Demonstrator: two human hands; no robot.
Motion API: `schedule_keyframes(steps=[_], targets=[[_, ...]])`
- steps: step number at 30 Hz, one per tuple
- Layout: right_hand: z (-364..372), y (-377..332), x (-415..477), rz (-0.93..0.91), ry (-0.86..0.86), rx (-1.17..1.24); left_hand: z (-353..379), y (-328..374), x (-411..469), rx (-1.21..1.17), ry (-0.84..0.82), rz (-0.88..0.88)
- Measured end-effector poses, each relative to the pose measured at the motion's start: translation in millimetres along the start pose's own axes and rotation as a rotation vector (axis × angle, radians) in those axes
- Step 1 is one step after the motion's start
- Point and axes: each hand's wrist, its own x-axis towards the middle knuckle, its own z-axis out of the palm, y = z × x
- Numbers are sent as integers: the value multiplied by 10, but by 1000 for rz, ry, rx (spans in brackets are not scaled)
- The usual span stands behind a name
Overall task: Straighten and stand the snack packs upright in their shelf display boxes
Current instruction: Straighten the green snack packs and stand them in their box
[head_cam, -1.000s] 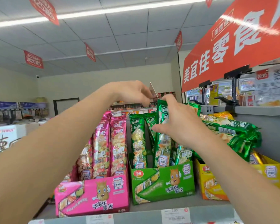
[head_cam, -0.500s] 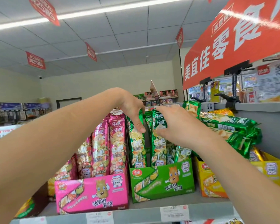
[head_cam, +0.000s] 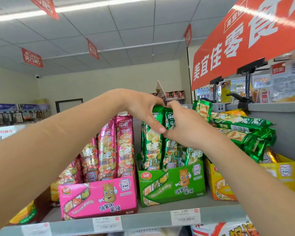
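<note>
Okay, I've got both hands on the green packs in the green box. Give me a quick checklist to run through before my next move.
1. Grip: the left hand and right hand both hold the upright green packs near their tops: ok.
2. Those packs stand straight inside the green box: ok.
3. The pink packs nearest it stand upright in the pink box: ok.
4. The loose green packs lie flat, piled over the yellow box: not ok.
5. Rear rows of the green box, hidden by the hands: cannot tell.
</note>
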Motion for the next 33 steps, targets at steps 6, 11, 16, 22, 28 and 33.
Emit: schedule_keyframes(steps=[6, 11, 16, 22, 28, 33], targets=[[-40, -56, 28, 19, 41, 155, 1, -32, -298, -24, 20, 56], [-65, -141, 222, -18, 228, 213, 159, -107, -477, -69, 234, 108], [220, -192, 379, -57, 62, 21, 213, -146, -520, -47, 270, 70], [335, -154, 507, -187, 16, -328, 174, -147, -507, 14, 238, 37], [96, -103, 779, -131, -323, -570, 124, -203, -449, -51, 132, -21], [70, 22, 776, -134, -366, -543, 73, -209, -352, 18, 30, -141]])
